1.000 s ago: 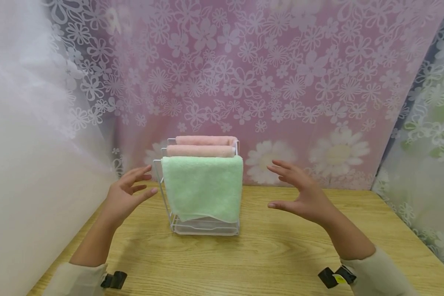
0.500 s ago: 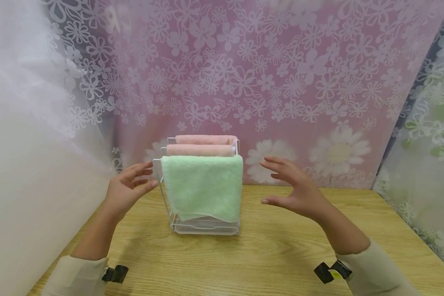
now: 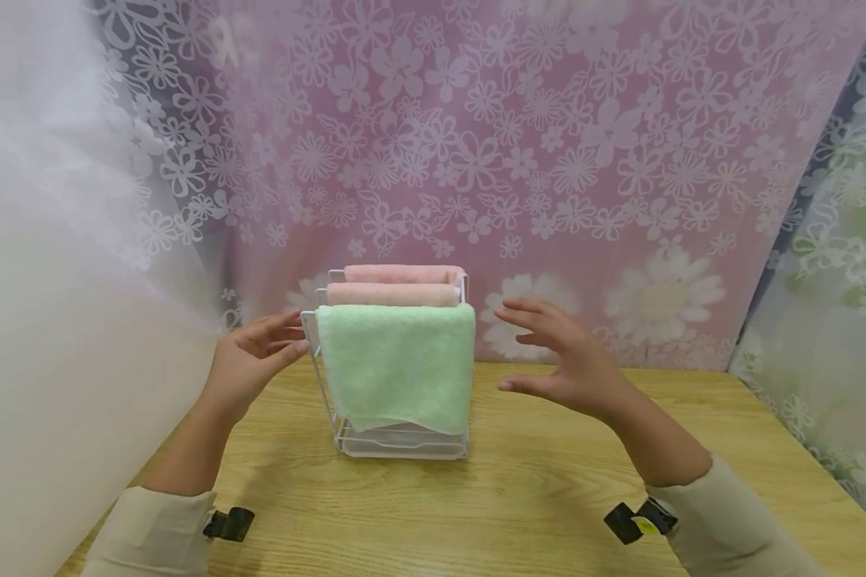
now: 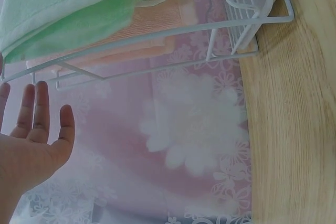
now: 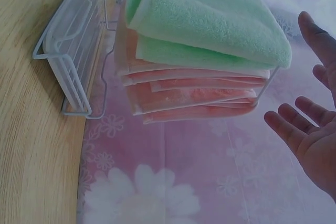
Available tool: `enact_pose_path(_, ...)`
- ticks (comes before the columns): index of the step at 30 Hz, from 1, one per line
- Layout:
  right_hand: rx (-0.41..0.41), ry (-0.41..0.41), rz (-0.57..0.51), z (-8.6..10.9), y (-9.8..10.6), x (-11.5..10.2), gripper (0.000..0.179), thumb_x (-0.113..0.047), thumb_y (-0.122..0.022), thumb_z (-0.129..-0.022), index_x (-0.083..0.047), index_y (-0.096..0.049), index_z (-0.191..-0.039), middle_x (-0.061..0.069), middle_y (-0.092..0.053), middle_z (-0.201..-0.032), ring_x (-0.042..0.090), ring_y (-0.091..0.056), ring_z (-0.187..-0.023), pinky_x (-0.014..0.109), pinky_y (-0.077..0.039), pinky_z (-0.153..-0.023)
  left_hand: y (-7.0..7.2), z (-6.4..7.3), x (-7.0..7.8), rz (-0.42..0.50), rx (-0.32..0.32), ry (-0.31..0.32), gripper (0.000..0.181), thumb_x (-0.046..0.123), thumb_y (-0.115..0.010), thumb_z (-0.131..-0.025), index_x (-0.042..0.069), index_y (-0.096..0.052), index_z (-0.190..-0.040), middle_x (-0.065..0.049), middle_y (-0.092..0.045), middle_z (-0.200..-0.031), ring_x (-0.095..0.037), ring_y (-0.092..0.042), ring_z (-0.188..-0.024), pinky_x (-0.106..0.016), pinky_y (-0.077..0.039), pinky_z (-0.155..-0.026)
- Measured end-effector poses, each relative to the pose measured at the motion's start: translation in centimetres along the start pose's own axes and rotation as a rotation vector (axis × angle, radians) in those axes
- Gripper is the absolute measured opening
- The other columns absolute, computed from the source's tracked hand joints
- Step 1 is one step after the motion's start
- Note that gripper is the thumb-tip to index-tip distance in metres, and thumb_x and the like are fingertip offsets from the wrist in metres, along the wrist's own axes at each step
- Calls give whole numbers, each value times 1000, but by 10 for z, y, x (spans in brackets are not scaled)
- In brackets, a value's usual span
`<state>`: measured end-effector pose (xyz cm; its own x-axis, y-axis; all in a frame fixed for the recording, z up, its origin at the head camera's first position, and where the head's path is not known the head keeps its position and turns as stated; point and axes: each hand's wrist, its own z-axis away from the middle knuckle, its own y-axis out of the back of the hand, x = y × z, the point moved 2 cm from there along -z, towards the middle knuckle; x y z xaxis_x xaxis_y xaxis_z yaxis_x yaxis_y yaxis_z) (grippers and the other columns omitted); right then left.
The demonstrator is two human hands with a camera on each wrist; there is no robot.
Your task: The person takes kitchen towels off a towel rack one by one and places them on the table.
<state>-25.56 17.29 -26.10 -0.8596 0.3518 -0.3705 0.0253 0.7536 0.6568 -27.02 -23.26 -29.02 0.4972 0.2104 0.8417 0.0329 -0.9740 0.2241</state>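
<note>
A white wire towel rack (image 4: 220, 24) is stood upright on the wood-grain counter (image 3: 404, 513), with a mint-green towel (image 3: 397, 369) draped over its front bar and a peach towel (image 3: 393, 294) and a pink towel (image 3: 404, 274) hung behind. A shallow pale tray (image 5: 68, 35) is set in the base. Nothing is clenched in either hand: the left hand (image 3: 248, 365), fingers loosely extended, is held at the rack's left upper end, where contact with the wire cannot be told; the right hand (image 3: 566, 357) is held apart from the green towel's right edge, thumb and fingers spread, free of any load. The plush cloth can be expected to be light, soft and hardly slippery, and to sag unless well supported. The frame is judged stiff but light, smooth and easily tipped. The green towel would best be pinched at both upper corners; the rack itself, by its side wires.
</note>
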Motion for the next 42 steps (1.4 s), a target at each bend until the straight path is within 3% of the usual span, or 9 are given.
enact_pose_path(10,9,-1,4,-10,-5,-3,81,-11,-89,-71,-12,-50,-142,10,-40,-148,28,-46,-130,38,-54,-92,-1,-4,4,51,17,-19,42,5,-73,-88,1,-62,-128,9,-71,-103,-9,-67,-97,-21,-55,-83)
enact_pose_path(18,5,6,0,-23,-8,-7,76,-13,-88,-72,-9,-53,-140,9,-44,-144,26,-48,-127,34,-55,-89,-4,-7,4,165,9,-4,33,3,-72,-88,6,-69,-121,3,-72,-100,-13,-70,-85,-30,-58,-77)
enact_pose_path(21,1,-6,15,-29,-9,-10,75,-16,-88,-72,-7,-54,-138,9,-46,-143,26,-50,-124,35,-55,-89,-5,-8,6,164,9,2,32,4,-72,-88,5,-69,-120,3,-72,-100,-14,-70,-83,-30,-59,-76)
enact_pose_path(28,11,-6,70,-41,-11,-14,70,-21,-89,-72,-9,-59,-134,13,-48,-140,24,-57,-111,36,-56,-83,-6,-13,6,173,0,-15,33,5,-70,-90,-8,-64,-120,2,-72,-99,-13,-70,-88,-31,-58,-77)
enact_pose_path(38,-4,7,116,-61,-18,-20,68,-23,-90,-71,-13,-61,-132,10,-52,-137,17,-55,-90,34,-52,-76,-6,-18,10,159,0,14,22,12,-70,-91,-3,-71,-107,-4,-73,-92,-16,-71,-83,-34,-59,-74)
enact_pose_path(42,-16,3,113,-67,-22,-23,66,-24,-89,-72,-12,-62,-130,8,-55,-134,16,-52,-89,32,-49,-74,-7,-20,10,161,-6,7,19,11,-69,-92,-2,-72,-105,-3,-72,-90,-16,-70,-82,-35,-59,-74)
